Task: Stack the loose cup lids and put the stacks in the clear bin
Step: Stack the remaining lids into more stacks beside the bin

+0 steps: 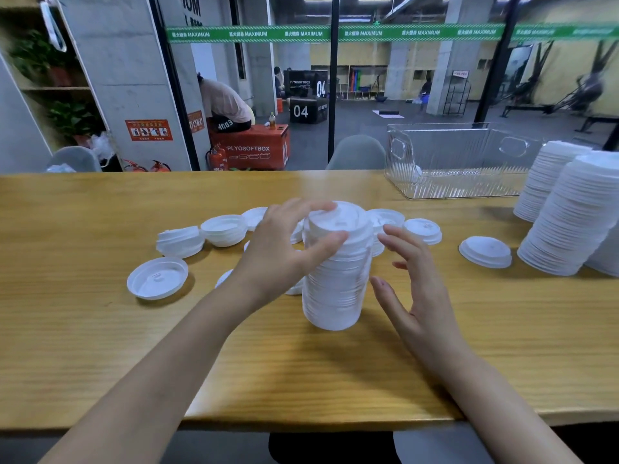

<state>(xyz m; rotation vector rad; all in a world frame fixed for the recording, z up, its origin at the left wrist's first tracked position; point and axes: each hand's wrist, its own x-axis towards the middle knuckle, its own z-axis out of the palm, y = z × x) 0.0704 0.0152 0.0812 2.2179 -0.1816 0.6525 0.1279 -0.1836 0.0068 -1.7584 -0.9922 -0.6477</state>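
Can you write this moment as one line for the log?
left hand grips lid stack top | right hand open beside it | loose lids on table | clear bin back right

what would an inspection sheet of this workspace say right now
surface: wooden table
job's things: lid stack upright at centre; loose lids scattered around it; finished stacks at the right edge; clear bin far right, no stack seen inside
clutter: nothing seen
grips: left hand grips the lid stack's top; right hand open beside it, seemingly not touching
cables: nothing seen
surroundings: glass wall, gym behind it, person seated on an orange box
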